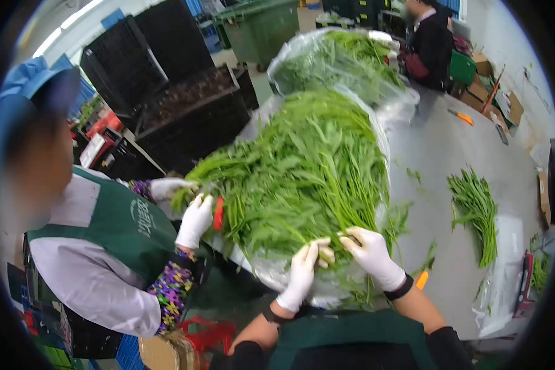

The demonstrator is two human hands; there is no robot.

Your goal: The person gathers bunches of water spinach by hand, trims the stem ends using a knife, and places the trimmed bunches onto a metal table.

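A large heap of long-leaved greens (308, 154) lies on clear plastic at the near side of the table. My left hand (302, 271), in a white glove, has its fingers closed on leafy stems at the near edge of the heap. Close to its right, my right hand (373, 256), also gloved, pinches stems between thumb and fingers. Which stems each hand grips is partly hidden by the fingers. By my right wrist, an orange handle (421, 280) shows on the table. A neat bunch of greens (476, 213) lies farther right.
At my left, a person in a green apron (129, 216) holds greens, with a red handle (218, 214) at the gloved hand. Another person (430, 46) stands beyond a second bagged heap (345, 65). An orange knife (460, 117) rests on the metal table (431, 166). Black crates (191, 117) stand left.
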